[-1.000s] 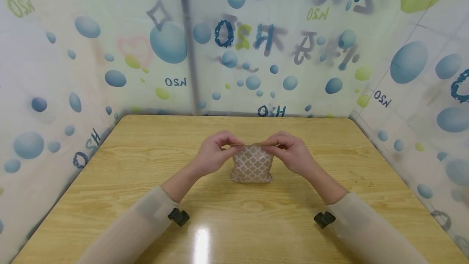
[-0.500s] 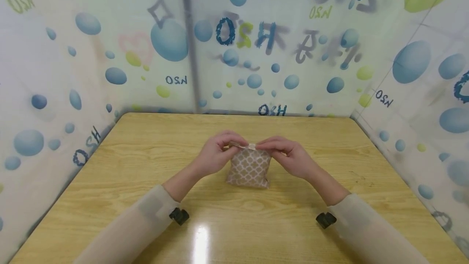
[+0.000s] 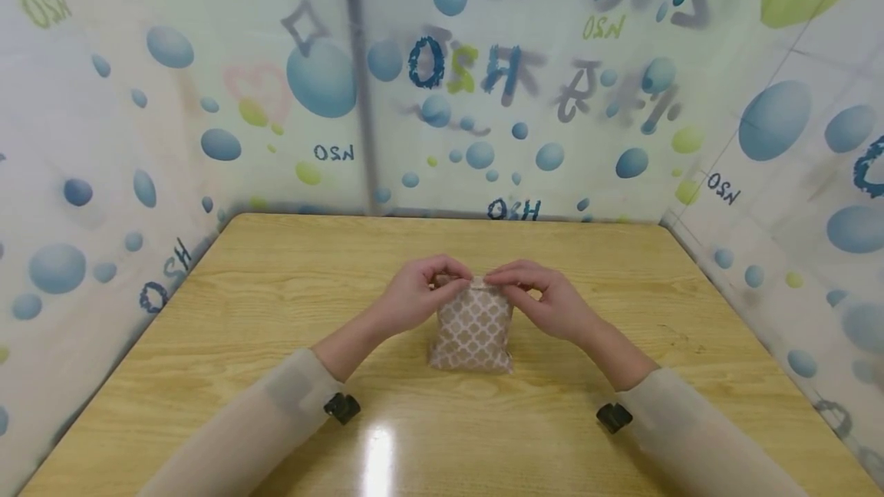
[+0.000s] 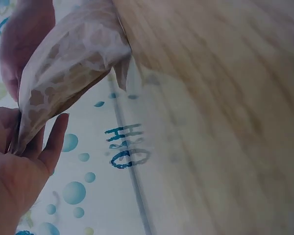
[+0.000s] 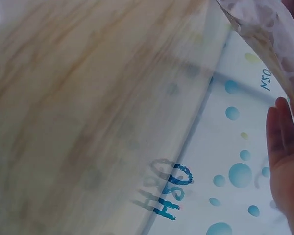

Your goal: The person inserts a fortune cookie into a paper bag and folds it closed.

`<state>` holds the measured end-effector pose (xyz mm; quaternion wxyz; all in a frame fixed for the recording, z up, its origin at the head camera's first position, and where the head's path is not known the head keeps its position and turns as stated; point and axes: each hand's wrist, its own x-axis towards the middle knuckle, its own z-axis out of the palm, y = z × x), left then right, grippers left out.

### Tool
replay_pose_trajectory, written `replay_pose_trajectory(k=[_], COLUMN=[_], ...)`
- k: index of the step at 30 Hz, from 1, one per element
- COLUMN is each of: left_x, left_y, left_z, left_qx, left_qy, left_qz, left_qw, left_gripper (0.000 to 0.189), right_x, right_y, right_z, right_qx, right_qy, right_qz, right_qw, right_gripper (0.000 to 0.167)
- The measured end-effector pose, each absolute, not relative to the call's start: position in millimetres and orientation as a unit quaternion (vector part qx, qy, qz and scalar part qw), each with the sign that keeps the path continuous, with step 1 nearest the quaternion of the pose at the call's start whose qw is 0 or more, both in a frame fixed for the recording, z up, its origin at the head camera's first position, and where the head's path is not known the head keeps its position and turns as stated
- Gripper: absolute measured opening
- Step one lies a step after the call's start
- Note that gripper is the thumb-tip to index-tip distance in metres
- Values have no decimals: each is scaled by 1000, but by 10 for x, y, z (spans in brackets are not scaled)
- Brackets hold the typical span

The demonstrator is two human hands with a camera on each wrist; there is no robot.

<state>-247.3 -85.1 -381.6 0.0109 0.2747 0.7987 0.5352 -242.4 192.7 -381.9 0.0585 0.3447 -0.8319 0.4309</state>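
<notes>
A small tan pouch (image 3: 475, 328) with a white lattice pattern stands on the table in the head view, its top edge up between both hands. My left hand (image 3: 423, 294) pinches the top edge at its left side, thumb in front. At the right side of the same edge my right hand (image 3: 549, 299) pinches it between thumb and fingers. In the left wrist view the pouch (image 4: 73, 58) bulges at its base and narrows to the edge in the fingers (image 4: 54, 142). Only part of the pouch (image 5: 272, 44) shows in the right wrist view.
The wood-grain table (image 3: 290, 282) runs back to a wall sheet (image 3: 442, 136) printed with blue and green bubbles. Similar side sheets border the table left and right. Dark clip-like devices (image 3: 341, 407) sit at both sleeve cuffs.
The pouch's top edge has turned over between the fingers and its front face shows taller now. Its base has come slightly nearer to me. Both hands have stayed at the top edge.
</notes>
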Motion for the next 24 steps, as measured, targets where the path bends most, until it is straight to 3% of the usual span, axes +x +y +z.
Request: replay_pose_trajectory(k=[9,13,18,24], left_x=[-2404,-2381,-2378,-2373], left_y=[-749,-714,-683,-693], left_z=[-3813,-3809,-3794,-3805], left_qx=[329,333,330,349], left_qy=[782,777,780,779], left_qz=[526,529,522,506], left_qw=[-56,-71,-100,-120], left_gripper=[14,19,24,23], right_x=[-2394,-2384,-2372,-2363], right_y=[1757,1723,1705,1674], right_z=[-3728,-3717,-3689,-3699], right_qx=[257,278,324,332], right_qy=[-862,-857,-849,-841], right_qz=[434,429,402,410], right_qw=[40,56,111,117], right_gripper=[21,10,10,8])
